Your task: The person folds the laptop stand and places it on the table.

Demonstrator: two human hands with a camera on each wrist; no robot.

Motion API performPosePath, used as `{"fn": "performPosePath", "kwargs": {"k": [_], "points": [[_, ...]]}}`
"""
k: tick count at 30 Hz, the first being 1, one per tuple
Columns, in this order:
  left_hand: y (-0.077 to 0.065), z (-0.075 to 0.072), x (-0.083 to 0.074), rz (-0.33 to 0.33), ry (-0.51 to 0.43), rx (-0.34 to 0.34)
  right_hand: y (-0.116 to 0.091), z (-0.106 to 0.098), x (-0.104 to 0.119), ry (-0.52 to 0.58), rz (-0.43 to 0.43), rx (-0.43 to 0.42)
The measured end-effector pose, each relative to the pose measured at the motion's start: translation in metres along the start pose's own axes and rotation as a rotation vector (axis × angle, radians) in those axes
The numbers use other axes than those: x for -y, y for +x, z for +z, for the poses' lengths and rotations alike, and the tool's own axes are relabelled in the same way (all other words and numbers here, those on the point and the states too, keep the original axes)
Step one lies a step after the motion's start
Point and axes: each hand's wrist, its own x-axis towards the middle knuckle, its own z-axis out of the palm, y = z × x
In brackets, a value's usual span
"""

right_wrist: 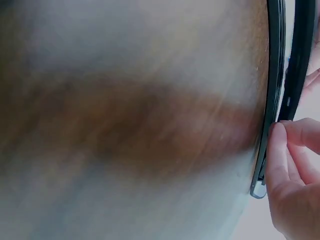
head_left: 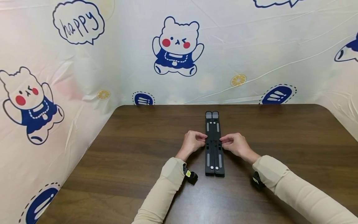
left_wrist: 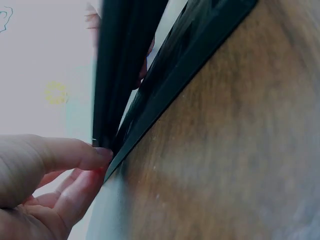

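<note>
A black folding laptop stand lies lengthwise on the table, its two narrow bars side by side, with grey pads and small round rivets. My left hand pinches its left edge near the middle between thumb and fingers. At the opposite edge, my right hand pinches the stand at about the same height. The left wrist view shows an upper bar tilted up from a lower bar, forming a narrow V by the left fingertips. In the right wrist view, a slim gap also separates the bars above the right fingertips.
The brown wooden table extends around the stand on all sides. Behind it and at both sides hangs a pale curtain printed with bears. Each wrist carries a small black camera close over the tabletop.
</note>
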Motion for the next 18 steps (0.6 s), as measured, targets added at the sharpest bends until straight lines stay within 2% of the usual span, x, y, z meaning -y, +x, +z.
{"fn": "performPosePath", "kwargs": {"k": [4,10,15,18], "points": [[0.0011,0.0011,-0.0004,-0.016,0.014,0.038,-0.0015,-0.0018,0.0006,-0.034,-0.002,0.014],[0.0026,0.002,-0.0002,-0.028,-0.013,0.08,-0.0027,-0.0044,0.0019,-0.061,0.006,0.045],[0.0022,-0.0006,0.0035,-0.012,-0.039,0.097,-0.0029,-0.0051,0.0009,-0.038,-0.009,0.072],[0.0,-0.0041,0.006,0.011,-0.015,0.097,-0.0039,-0.0056,0.0008,-0.024,-0.03,0.093]]}}
